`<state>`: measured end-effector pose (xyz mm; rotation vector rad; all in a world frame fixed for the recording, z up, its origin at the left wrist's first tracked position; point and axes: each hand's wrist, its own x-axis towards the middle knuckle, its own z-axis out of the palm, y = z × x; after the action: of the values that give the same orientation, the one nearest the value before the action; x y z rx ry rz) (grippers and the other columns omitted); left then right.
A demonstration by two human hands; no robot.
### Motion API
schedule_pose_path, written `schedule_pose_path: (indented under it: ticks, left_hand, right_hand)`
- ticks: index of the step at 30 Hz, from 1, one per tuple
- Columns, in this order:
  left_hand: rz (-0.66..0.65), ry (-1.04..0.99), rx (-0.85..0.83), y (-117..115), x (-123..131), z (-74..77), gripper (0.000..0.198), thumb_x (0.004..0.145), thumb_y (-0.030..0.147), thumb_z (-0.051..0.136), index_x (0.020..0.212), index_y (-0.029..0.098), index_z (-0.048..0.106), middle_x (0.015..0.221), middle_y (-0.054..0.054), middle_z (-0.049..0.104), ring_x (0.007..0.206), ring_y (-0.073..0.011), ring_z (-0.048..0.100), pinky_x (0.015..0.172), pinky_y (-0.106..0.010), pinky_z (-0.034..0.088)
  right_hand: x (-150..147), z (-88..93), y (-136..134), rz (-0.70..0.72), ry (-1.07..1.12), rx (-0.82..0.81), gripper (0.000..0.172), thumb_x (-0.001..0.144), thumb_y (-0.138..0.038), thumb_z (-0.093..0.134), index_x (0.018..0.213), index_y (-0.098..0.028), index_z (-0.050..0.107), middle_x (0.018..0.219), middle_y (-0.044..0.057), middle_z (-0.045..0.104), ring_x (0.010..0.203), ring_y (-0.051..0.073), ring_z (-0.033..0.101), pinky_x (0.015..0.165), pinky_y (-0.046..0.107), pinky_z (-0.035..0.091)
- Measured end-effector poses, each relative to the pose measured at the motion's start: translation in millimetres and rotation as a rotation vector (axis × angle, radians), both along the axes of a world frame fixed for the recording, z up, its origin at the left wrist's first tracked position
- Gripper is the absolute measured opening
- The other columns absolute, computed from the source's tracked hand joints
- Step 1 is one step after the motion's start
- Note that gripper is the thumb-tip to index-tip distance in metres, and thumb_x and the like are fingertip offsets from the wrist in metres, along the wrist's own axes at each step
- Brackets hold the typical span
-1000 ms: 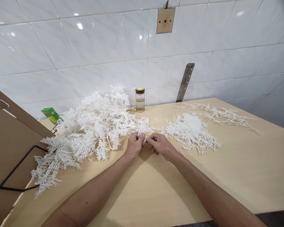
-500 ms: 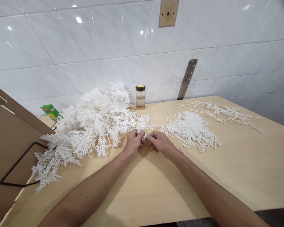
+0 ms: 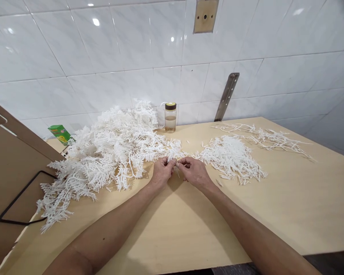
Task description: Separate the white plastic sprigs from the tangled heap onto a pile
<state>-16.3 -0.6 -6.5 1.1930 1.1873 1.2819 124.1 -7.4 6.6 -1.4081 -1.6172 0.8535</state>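
Pinched between the thumb and fingers of my left hand (image 3: 162,172) is a small white sprig (image 3: 172,152). My right hand (image 3: 193,171) is closed beside it, its thumb and forefinger together at the sprig's stem. Thin white strands hang between the two hands. To the left lies a large heap of white feathery branches (image 3: 111,145), reaching close to my left hand. A lower pile of short white pieces (image 3: 232,158) spreads out to the right of my right hand. Farther right are long, thin, mostly bare white stems (image 3: 269,138).
A lidded bottle (image 3: 170,118) with liquid stands at the back by the tiled wall. A green box (image 3: 60,133) is behind the heap. At the left edge a brown board (image 3: 17,172) rises beside the wooden table (image 3: 172,233). A metal bracket (image 3: 227,97) leans on the wall.
My right hand's fingers have shifted slightly up and drawn together near the stem. My left hand keeps nearly the same place. The view has moved very slightly.
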Motion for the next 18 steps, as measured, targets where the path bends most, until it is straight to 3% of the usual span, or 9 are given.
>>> schedule_pose_path:
  ticks: [4, 7, 11, 15, 18]
  left_hand:
    - [-0.011, 0.092, 0.029, -1, 0, 0.3, 0.032, 0.079, 0.044, 0.064, 0.065, 0.02, 0.049, 0.05, 0.005, 0.046, 0.045, -0.009, 0.039, 0.046, -0.023, 0.028]
    - [0.047, 0.254, 0.156, -3, 1, 0.0, 0.028, 0.082, 0.036, 0.059, 0.064, 0.02, 0.045, 0.055, 0.005, 0.044, 0.053, -0.0109, 0.039, 0.053, -0.024, 0.03]
    - [0.082, 0.428, 0.365, -9, 2, 1.4, 0.021, 0.084, 0.028, 0.055, 0.067, 0.021, 0.044, 0.063, 0.003, 0.045, 0.062, -0.0138, 0.04, 0.061, -0.027, 0.03]
    - [0.08, 0.457, 0.47, -12, 2, 2.3, 0.017, 0.085, 0.026, 0.053, 0.071, 0.021, 0.045, 0.067, 0.001, 0.047, 0.064, -0.0148, 0.042, 0.064, -0.028, 0.032]
    - [0.085, 0.399, 0.374, -10, 1, 0.6, 0.021, 0.087, 0.03, 0.054, 0.071, 0.021, 0.043, 0.063, 0.003, 0.044, 0.061, -0.0134, 0.039, 0.06, -0.026, 0.031]
  right_hand:
    - [0, -1.9, 1, -0.022, -0.024, 0.016, 0.016, 0.079, -0.033, 0.059, 0.082, -0.021, 0.07, 0.072, 0.001, 0.07, 0.055, 0.014, 0.063, 0.051, 0.023, 0.049]
    - [-1, 1.3, -1, -0.019, -0.072, 0.008, 0.012, 0.077, -0.029, 0.058, 0.075, -0.021, 0.067, 0.071, 0.001, 0.07, 0.053, 0.014, 0.063, 0.05, 0.023, 0.048]
    - [-4, 4.3, -1, -0.01, -0.059, -0.156, 0.005, 0.073, -0.024, 0.058, 0.071, -0.021, 0.061, 0.054, -0.002, 0.063, 0.041, 0.015, 0.06, 0.043, 0.024, 0.047]
    - [-8, -0.1, 3, -0.009, 0.143, -0.316, 0.002, 0.071, -0.019, 0.059, 0.072, -0.02, 0.058, 0.051, -0.002, 0.062, 0.041, 0.016, 0.06, 0.039, 0.024, 0.048]
    - [-10, -3.1, 6, 0.038, 0.362, -0.373, 0.008, 0.073, -0.019, 0.059, 0.066, -0.019, 0.055, 0.052, -0.001, 0.062, 0.046, 0.014, 0.062, 0.043, 0.023, 0.051]
